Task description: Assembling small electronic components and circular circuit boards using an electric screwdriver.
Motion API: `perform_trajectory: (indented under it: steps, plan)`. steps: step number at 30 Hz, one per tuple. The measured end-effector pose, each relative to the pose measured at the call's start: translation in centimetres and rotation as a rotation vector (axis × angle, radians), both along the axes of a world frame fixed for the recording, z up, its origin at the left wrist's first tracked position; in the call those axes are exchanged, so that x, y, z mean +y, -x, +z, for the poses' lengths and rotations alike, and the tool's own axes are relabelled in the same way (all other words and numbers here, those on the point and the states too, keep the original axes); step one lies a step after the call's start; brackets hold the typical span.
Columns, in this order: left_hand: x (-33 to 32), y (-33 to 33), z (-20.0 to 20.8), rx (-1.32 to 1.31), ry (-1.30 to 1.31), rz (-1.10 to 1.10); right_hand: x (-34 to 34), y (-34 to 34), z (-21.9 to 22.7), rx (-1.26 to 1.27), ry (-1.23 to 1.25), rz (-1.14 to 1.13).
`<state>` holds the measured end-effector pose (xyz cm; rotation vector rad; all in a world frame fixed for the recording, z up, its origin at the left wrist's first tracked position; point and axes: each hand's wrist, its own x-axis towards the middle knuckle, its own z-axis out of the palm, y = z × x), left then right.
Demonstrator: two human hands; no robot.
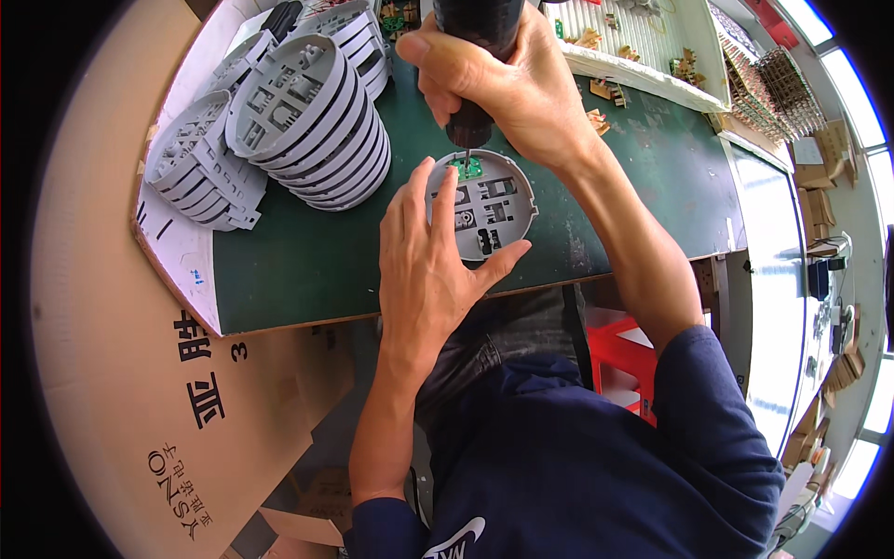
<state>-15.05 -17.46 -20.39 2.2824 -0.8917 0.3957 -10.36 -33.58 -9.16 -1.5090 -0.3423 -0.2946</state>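
On the green table lies a round grey plastic housing [515, 216] with slots and a black part inside. My left hand [428, 244] spans it, fingers spread along the left side and thumb at the lower right rim, steadying it. One fingertip is beside a small green circuit board [473, 169] in the far part of the housing. My right hand [521, 88] is wrapped round a black electric screwdriver [470, 124], held upright. Its bit points down onto the circuit board; the screw under it is too small to make out.
Tall stacks of grey round housings [321, 126] stand at the left on the green table [307, 270]. A white tray [643, 79] with small boards lies at the far right, loose pieces [601, 121] beside it. A cardboard box [112, 307] flanks the left; a red stool [619, 359] is below.
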Motion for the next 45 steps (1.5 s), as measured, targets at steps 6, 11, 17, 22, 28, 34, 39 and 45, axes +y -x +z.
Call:
perform_trajectory:
  steps: [6,11,17,22,28,34,39,45]
  plan:
    - [0.0,-0.1,0.0,0.002,-0.007,0.006,-0.6,-0.4,-0.7,-0.014,0.072,0.028]
    - [-0.1,0.0,0.0,0.004,-0.005,0.001,-0.2,-0.6,-1.2,-0.030,0.042,-0.008]
    - [-0.1,-0.2,-0.2,-0.001,0.016,0.006,0.8,-0.2,-0.1,-0.012,0.009,-0.030]
    - [-0.3,-0.3,0.3,-0.002,0.021,0.003,-0.2,-0.6,0.5,0.074,-0.056,-0.008]
    - [0.8,0.0,0.5,-0.050,0.086,-0.016,-1.9,-1.1,-1.0,-0.007,0.286,-0.177]
    - [7.1,-2.8,10.3,-0.303,0.240,0.104,-3.0,8.2,-4.5,-0.244,0.909,-0.380]
    - [10.2,-13.6,16.8,-0.016,-0.413,-0.105,0.8,10.7,-8.6,-0.139,1.291,-0.290]
    - [7.6,-17.7,17.8,0.398,-0.557,-0.295,-2.3,12.0,-9.0,-0.093,0.976,-0.455]
